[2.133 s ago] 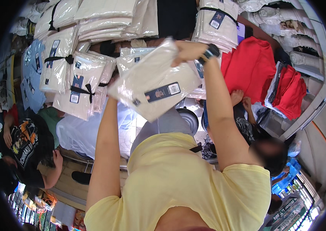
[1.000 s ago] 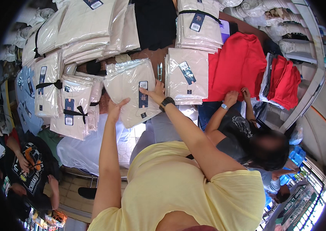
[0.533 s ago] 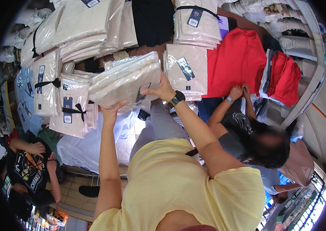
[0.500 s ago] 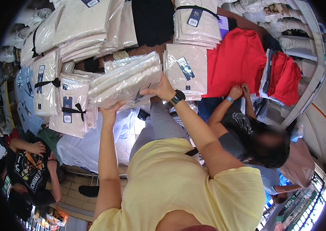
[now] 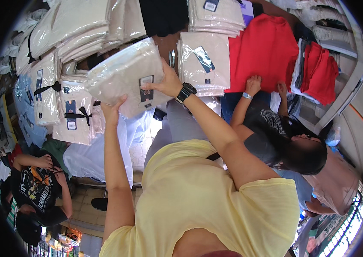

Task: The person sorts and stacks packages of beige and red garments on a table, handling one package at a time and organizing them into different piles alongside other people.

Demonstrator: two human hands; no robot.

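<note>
Between both hands I hold a stack of beige folded garments in clear plastic bags (image 5: pixel 121 73), tilted above the table's near edge. A dark tag shows on its near face. My left hand (image 5: pixel 112 112) grips the lower left edge, thumb on the plastic. My right hand (image 5: pixel 167 82) wraps the right edge, its thumb on the tag. Left of the held stack lies a bagged bundle tied with a black band (image 5: pixel 72 112). Another bagged pile (image 5: pixel 209 64) sits to the right, and small thread snips (image 5: pixel 172 58) lie on the brown table between it and the held stack.
A co-worker at the right rests their hands on red cloth (image 5: pixel 263 51). Folded red garments (image 5: pixel 317 73) lie beyond, beside a metal frame (image 5: pixel 357 81). Large bagged piles (image 5: pixel 82 21) and a black cloth (image 5: pixel 164 17) cover the far side. Another person (image 5: pixel 40 184) is at the left.
The held stack has tilted, so its broad face and tag now show, and the snips behind it are uncovered. The co-worker's hands have moved apart on the red cloth.
</note>
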